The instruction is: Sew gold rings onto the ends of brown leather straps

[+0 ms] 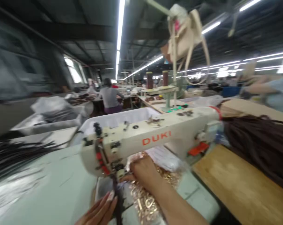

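Observation:
A cream sewing machine (155, 134) marked DUKI stands on a pale green table (50, 187). A narrow dark strap (118, 203) runs from under the needle area toward me. My left hand (101, 211) lies at the bottom edge with its fingers stretched out flat against the strap's left side. My right hand (142, 172) reaches under the machine arm to the needle area. Its fingertips are hidden by the machine head. Under my right forearm lies a clear bag of gold metal fittings (147, 201).
A heap of dark brown straps (260, 147) and a wooden board (237, 187) lie at the right. Black straps (10, 153) spread at the left. Behind the machine are a white bin (118, 120), thread spools (149, 79) and a hanging beige bag (185, 34). A person (109, 97) sits further back, and another person's arm (260, 89) shows at the right.

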`<state>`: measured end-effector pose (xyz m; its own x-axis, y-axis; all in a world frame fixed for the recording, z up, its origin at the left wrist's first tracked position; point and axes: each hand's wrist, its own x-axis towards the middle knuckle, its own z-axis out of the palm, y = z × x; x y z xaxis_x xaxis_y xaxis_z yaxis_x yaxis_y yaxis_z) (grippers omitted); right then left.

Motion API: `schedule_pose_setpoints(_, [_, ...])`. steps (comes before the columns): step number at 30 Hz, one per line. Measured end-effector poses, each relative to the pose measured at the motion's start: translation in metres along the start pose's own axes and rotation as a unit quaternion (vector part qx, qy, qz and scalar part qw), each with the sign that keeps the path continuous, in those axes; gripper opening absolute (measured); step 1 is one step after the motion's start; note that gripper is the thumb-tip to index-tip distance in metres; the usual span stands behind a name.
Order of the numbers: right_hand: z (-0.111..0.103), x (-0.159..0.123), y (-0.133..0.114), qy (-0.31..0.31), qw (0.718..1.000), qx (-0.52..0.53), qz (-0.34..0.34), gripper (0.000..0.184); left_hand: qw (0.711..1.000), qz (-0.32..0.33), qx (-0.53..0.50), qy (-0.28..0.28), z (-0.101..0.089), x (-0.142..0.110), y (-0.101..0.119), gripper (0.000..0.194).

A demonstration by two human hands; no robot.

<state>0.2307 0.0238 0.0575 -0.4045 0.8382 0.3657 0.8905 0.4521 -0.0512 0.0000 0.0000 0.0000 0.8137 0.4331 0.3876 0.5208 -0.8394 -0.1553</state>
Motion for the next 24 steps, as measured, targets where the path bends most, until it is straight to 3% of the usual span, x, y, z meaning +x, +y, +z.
schedule_pose_setpoints(2, [0.002,0.008,-0.011,-0.008,1.000,0.010,-0.002,0.059,0.999,-0.011,0.026,-0.018,-0.004,-0.028,-0.004,0.058])
schedule_pose_setpoints(4, [-0.003,0.005,-0.008,-0.001,1.000,0.008,0.004,0.058,0.999,-0.007,0.034,-0.029,-0.002,-0.034,-0.003,0.072])
schedule_pose_setpoints(8, [-0.014,-0.003,-0.001,0.000,1.000,-0.009,0.016,0.058,0.999,-0.021,0.016,-0.044,0.002,-0.024,0.002,0.072])
schedule_pose_setpoints(13, [-0.008,-0.001,-0.004,0.019,1.000,-0.010,0.007,0.056,0.999,-0.015,0.002,-0.030,0.001,-0.022,0.002,0.074])
schedule_pose_setpoints(20, [-0.007,-0.001,-0.002,0.023,1.000,-0.013,-0.005,0.057,0.999,0.004,0.025,-0.027,-0.035,-0.019,0.011,0.083])
schedule_pose_setpoints(24, [-0.007,-0.002,-0.001,0.027,1.000,-0.011,-0.010,0.057,0.999,-0.001,0.019,-0.029,-0.037,-0.020,0.012,0.084])
